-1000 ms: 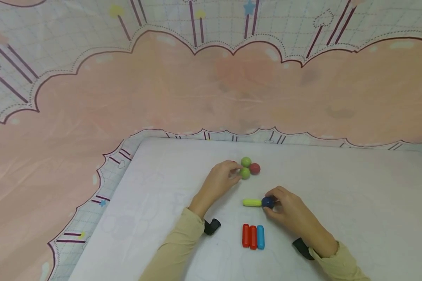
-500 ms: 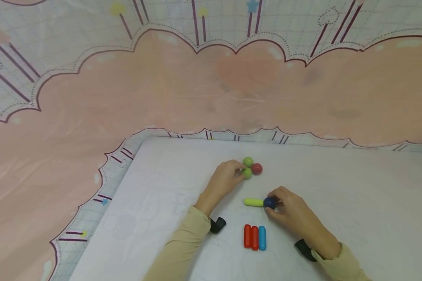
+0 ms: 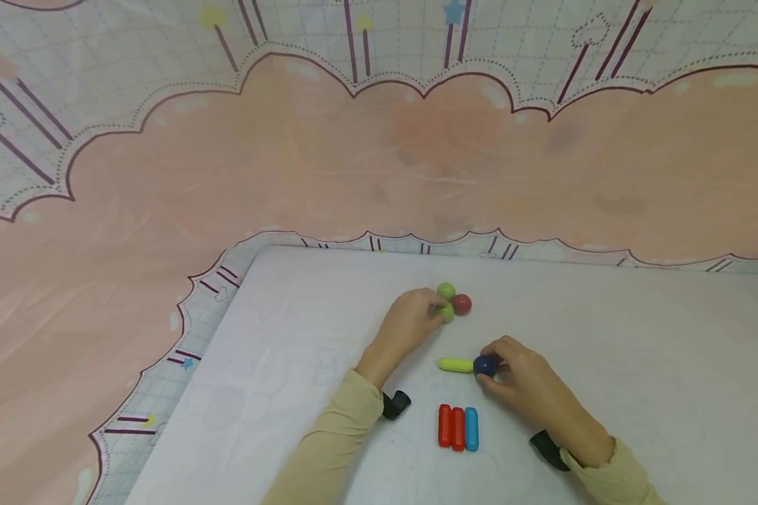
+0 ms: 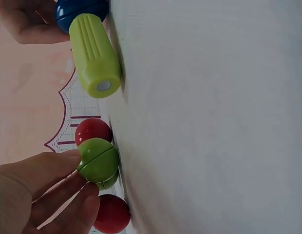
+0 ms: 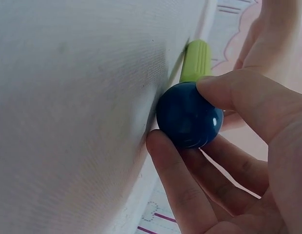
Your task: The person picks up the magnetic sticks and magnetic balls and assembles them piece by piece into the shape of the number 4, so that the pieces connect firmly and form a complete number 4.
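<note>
My left hand (image 3: 410, 319) pinches the nearer green ball (image 4: 98, 160) between thumb and fingertips. Another green ball (image 3: 446, 290) and a red ball (image 3: 462, 304) sit right beside it. A second red ball (image 4: 112, 214) shows in the left wrist view under the fingers; in the head view the hand hides it. Closer to the person, my right hand (image 3: 514, 368) grips a dark blue ball (image 5: 189, 115) with thumb and fingers. A yellow-green ribbed rod (image 4: 95, 56) lies end-on against that blue ball, pointing left, a pale round spot in its free end.
Two red rods (image 3: 451, 427) and a blue rod (image 3: 471, 428) lie side by side on the white tabletop (image 3: 638, 351), nearer the person. A patterned pink and white cloth (image 3: 354, 175) spreads beyond the table's far and left edges. Each wrist carries a black camera mount (image 3: 396, 405).
The left hand has shifted slightly right and closed its fingers on the nearer green ball, which moved a little right. The right hand holds its place at the blue ball.
</note>
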A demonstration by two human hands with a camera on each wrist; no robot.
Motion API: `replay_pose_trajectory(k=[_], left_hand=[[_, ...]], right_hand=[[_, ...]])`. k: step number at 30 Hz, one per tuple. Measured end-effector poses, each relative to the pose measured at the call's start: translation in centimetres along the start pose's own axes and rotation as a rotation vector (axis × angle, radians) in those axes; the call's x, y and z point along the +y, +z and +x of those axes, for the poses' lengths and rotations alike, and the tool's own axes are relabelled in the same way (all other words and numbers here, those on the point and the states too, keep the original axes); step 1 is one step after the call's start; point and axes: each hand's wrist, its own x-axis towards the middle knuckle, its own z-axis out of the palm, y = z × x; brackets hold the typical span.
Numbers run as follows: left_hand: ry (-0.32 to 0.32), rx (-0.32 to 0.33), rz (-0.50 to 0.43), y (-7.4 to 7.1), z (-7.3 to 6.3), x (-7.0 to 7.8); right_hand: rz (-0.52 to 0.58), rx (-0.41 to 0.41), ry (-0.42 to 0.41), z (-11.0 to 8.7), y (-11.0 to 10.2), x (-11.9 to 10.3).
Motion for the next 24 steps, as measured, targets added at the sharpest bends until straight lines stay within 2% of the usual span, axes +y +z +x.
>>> replay_pose_trajectory(k=[7, 13, 24], left_hand=[[0.017, 0.012, 0.002, 0.08, -0.01, 0.1], [0.006, 0.017, 0.028, 0.07, -0.24, 0.27], [-0.009, -0.015, 0.039, -0.09, -0.3, 0.61]], right_hand=[[-0.004, -0.011, 0.01, 0.04, 0.15, 0.16], [0.005, -0.009, 0.002, -0.01, 0.24, 0.11], [0.014, -0.029, 0.02, 0.04, 0.13, 0.21]])
